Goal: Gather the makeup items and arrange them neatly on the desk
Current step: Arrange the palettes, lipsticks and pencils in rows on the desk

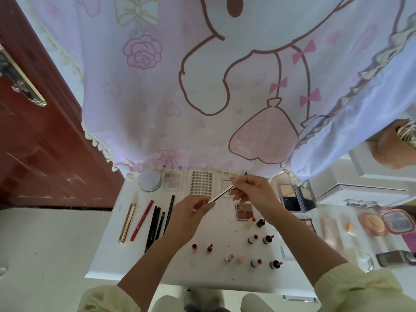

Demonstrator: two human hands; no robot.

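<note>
The person holds a slim silver pen [221,194] in the air over the back half of the white desk [108,251], with its dark tip tilted up toward one o'clock. The left hand [191,213] pinches the lower end between thumb and fingertips. The right hand [251,190] pinches the upper part, fingers curled round it.

Just behind the pen, at eleven o'clock, a lash tray [201,182] lies filled with rows of small dark lash clusters. Farther toward ten o'clock, an eyeshadow palette [172,181] holds pale beige and pink pans. Beyond it stands a round jar [149,180] with its lid on, so I cannot tell what is inside. At four o'clock from the pen, a small four-pan palette [244,210] shows brown and rose shades. At three o'clock a clear hinged case [292,192] stands open, with a pale pan in one half.

Toward six o'clock, small lipsticks [267,239] stand upright and uncapped in loose rows. At eight o'clock a gold tube [127,224], a red pencil [141,220], black pencils [155,224] and a thin brush [169,213] lie side by side. The white lettering on one black pencil and the white mark on the red one are too small to read.

A pink cartoon curtain [157,97] hangs over the desk's back edge. A red-brown door [40,143] stands at nine o'clock.
</note>
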